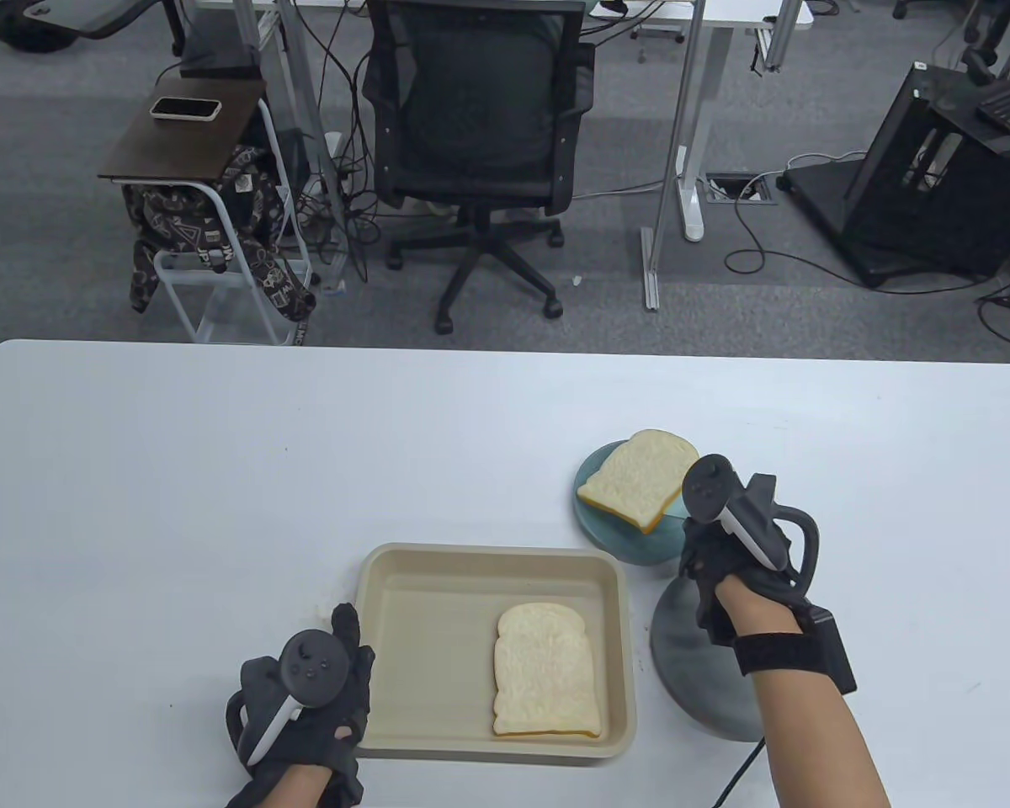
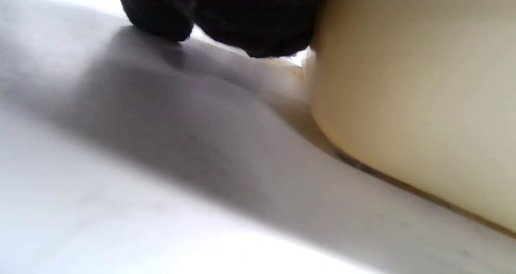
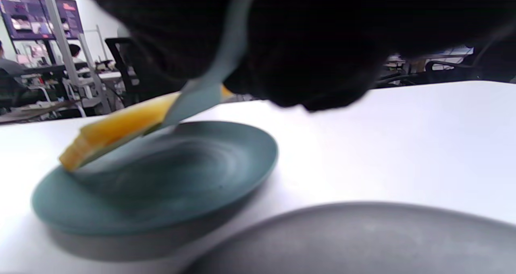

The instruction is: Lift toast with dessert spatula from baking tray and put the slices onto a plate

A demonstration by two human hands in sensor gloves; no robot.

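Observation:
A beige baking tray (image 1: 404,606) lies near the front of the white table with one toast slice (image 1: 545,673) in its right half. My left hand (image 1: 337,673) rests flat against the tray's left wall (image 2: 403,104), fingers straight. Above the teal plate (image 1: 631,547) a second toast slice (image 1: 640,480) lies tilted on the pale blue dessert spatula (image 3: 201,96), one edge of the slice (image 3: 113,131) touching the plate (image 3: 169,177). My right hand (image 1: 711,555) grips the spatula's handle; the blade is mostly hidden under the toast in the table view.
A grey plate (image 1: 699,665) sits right of the tray, partly under my right forearm, and its rim (image 3: 363,233) fills the front of the right wrist view. Beyond the table's far edge stand an office chair (image 1: 480,126) and a small side table (image 1: 185,126).

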